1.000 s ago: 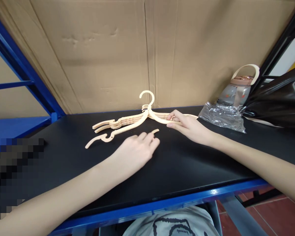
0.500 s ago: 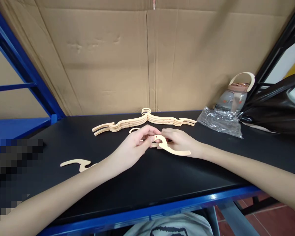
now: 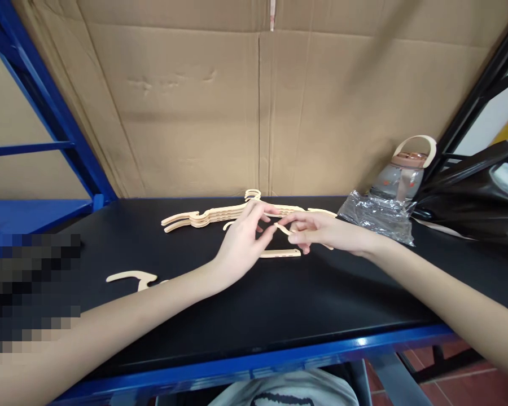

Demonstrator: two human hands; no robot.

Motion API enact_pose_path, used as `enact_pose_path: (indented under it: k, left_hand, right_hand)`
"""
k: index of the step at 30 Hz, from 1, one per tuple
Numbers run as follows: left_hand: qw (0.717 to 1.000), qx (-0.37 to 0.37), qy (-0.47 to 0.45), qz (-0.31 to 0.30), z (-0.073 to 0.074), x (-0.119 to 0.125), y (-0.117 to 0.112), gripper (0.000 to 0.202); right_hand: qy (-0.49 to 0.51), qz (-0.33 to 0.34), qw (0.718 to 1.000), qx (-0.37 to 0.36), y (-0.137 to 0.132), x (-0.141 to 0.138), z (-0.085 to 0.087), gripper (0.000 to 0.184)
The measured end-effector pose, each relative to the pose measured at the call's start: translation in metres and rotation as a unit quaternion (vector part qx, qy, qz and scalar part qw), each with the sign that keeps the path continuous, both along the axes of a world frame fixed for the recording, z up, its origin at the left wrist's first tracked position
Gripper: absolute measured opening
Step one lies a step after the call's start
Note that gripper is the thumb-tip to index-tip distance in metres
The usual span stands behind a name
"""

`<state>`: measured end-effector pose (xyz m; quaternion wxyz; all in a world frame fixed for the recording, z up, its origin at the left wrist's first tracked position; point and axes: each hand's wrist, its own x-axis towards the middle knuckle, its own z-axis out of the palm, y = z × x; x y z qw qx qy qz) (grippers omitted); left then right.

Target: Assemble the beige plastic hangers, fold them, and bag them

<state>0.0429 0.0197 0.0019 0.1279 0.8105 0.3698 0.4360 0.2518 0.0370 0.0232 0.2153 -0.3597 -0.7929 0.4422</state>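
Hanger piece [image 3: 283,229], pale and slender, is seen in the head view between the two hands, one end being pinched between the thumb and fingers of the right hand [image 3: 328,230]. The other end is pointed at the left hand [image 3: 242,239], whose thumb and fingers are partly curled around a gap; whether the piece is touched or gripped by them cannot be told. Just in front of the fingers, a flat bar [image 3: 281,254] is noted, its left end being hidden by the left hand. A curved arm piece [image 3: 129,276] is laid on the black tabletop [image 3: 322,304], partly covered by the left forearm. Beyond both hands, stacked hangers [image 3: 220,215] are observed near the cardboard [image 3: 186,124].
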Motion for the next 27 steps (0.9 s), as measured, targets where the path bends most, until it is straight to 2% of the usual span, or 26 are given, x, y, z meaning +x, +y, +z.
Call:
enact_pose_path:
  k: [2,4,6,9,15,20,27]
  left_hand:
    - [0.998,0.019,0.061,0.024,-0.007,0.003,-0.002,0.015]
    - [0.986,0.018,0.166,0.011,-0.013,0.005,-0.005,0.013]
    - [0.968,0.018,0.249,-0.014,-0.014,0.006,-0.008,0.013]
    - [0.956,0.033,0.291,-0.025,-0.012,0.006,-0.010,0.015]
    - [0.973,-0.013,0.228,0.027,-0.002,-0.002,-0.010,0.006]
    - [0.978,-0.026,0.195,0.072,0.001,-0.009,-0.010,0.006]
    - [0.987,-0.045,0.144,0.059,-0.004,-0.006,-0.009,0.007]
  right_hand:
    - [-0.072,-0.057,0.986,0.136,0.007,0.008,-0.002,0.034]
    - [-0.138,-0.128,0.946,0.263,0.013,0.014,-0.004,0.017]
    - [-0.181,-0.150,0.920,0.314,0.016,0.017,-0.005,0.006]
    - [-0.185,-0.123,0.927,0.303,0.012,0.014,-0.005,0.004]
    - [-0.153,-0.157,0.933,0.286,-0.003,0.000,-0.001,0.021]
    - [-0.183,-0.115,0.920,0.325,-0.005,-0.004,0.000,0.024]
    - [-0.200,-0.101,0.896,0.383,-0.010,-0.009,-0.002,0.030]
